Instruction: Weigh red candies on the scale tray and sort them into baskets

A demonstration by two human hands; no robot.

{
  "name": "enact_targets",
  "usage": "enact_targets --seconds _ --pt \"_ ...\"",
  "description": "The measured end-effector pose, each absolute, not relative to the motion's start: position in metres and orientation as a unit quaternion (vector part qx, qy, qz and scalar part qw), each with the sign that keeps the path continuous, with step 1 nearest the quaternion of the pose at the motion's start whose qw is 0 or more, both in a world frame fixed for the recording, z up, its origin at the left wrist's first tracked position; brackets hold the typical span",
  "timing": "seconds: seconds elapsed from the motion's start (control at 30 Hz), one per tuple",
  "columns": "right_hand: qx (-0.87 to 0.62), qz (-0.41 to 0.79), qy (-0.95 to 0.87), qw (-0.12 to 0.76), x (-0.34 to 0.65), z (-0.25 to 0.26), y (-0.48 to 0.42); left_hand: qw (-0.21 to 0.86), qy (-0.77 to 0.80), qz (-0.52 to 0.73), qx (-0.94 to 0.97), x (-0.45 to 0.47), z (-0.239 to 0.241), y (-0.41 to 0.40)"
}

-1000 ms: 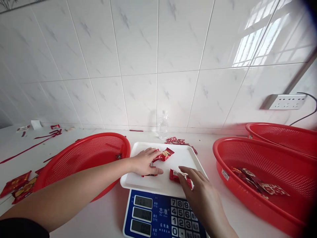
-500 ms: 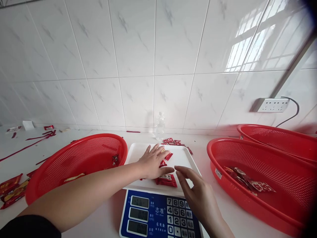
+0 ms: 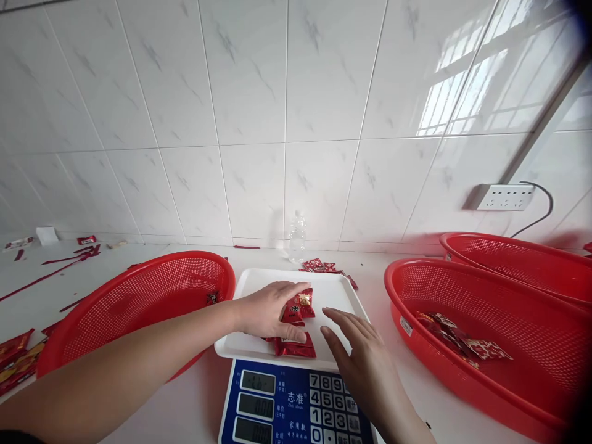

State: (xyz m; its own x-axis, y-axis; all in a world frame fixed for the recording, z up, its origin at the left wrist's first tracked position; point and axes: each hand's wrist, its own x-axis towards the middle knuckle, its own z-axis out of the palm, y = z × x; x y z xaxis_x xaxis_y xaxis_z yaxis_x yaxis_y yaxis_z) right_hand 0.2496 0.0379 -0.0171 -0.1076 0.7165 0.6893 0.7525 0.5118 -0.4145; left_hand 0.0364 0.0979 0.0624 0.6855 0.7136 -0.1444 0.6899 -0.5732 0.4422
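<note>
My left hand (image 3: 266,309) lies over the white tray (image 3: 333,285) of a blue electronic scale (image 3: 291,404), its fingers curled round small red snack packets (image 3: 298,306). One more red packet (image 3: 296,348) lies at the tray's near edge under that hand. My right hand (image 3: 358,357) hovers just right of the packets, fingers stretched out and holding nothing.
A red mesh basket (image 3: 139,308) sits left of the scale, two more red baskets (image 3: 485,333) to the right, the nearer holding several packets. A clear bottle (image 3: 296,237) and loose packets (image 3: 324,266) stand by the tiled wall. Packets (image 3: 13,361) lie at the far left. A power strip (image 3: 504,197) hangs on the wall.
My left hand has closed from flat to curled, gathering packets toward the tray's near edge. My right hand let go of its packet and drew back slightly, open.
</note>
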Motion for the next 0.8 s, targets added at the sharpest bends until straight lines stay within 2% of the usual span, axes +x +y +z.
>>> enact_targets --seconds 0.23,0.43,0.57,0.67,0.8 --pt "-0.486 -0.144 -0.794 0.336 0.245 -0.027 0.038 0.233 0.399 -0.028 0.886 0.028 0.055 0.089" --pt "-0.483 -0.203 -0.797 0.300 0.243 -0.027 0.039 0.217 0.356 0.011 0.909 0.044 0.038 0.099" --pt "-0.477 -0.186 -0.810 0.287 0.244 -0.028 0.039 0.221 0.340 0.051 0.913 0.043 0.035 0.103" --pt "-0.465 -0.136 -0.841 0.243 0.245 -0.028 0.037 0.237 0.319 0.065 0.915 0.037 0.042 0.098" --pt "-0.466 -0.077 -0.862 0.186 0.243 -0.026 0.033 0.259 0.370 0.009 0.892 0.022 0.054 0.085"
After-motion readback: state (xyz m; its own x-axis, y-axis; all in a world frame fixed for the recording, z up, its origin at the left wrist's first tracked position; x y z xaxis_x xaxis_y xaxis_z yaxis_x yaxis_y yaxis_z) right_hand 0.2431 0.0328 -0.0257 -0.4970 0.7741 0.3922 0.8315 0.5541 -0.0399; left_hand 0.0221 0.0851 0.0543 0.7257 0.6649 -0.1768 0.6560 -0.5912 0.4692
